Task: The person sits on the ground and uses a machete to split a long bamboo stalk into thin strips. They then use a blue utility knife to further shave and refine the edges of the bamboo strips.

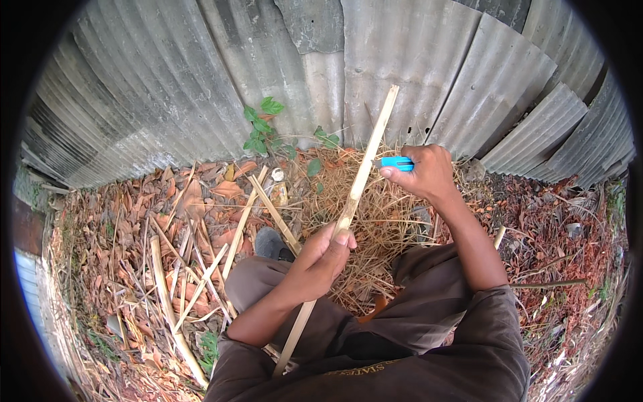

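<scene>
The outdoor ground [137, 365] carries a litter of dry brown leaves [192, 201]. On the left lie a pale bamboo pole [166, 295] and several crossing split bamboo strips [201, 288]. Thin straw-coloured shavings [378, 254] spread across the middle; reddish-brown plant debris [546, 234] covers the right.

Pale Split Wood Against Weathered Grey Metal

The long strip [362, 175] looks like split wood or bamboo: pale, matt and mostly smooth, with a darker, rougher joint partway along. The blue tool [396, 163] has a smooth plastic body. Behind, the corrugated sheets [288, 87] look like dull, stained metal. The shirt [415, 382] and trousers [261, 285] are matt, creased cloth. Fallen leaves [228, 189] look dry and papery; the straw-like shavings [375, 234] look rough and fibrous.
</scene>
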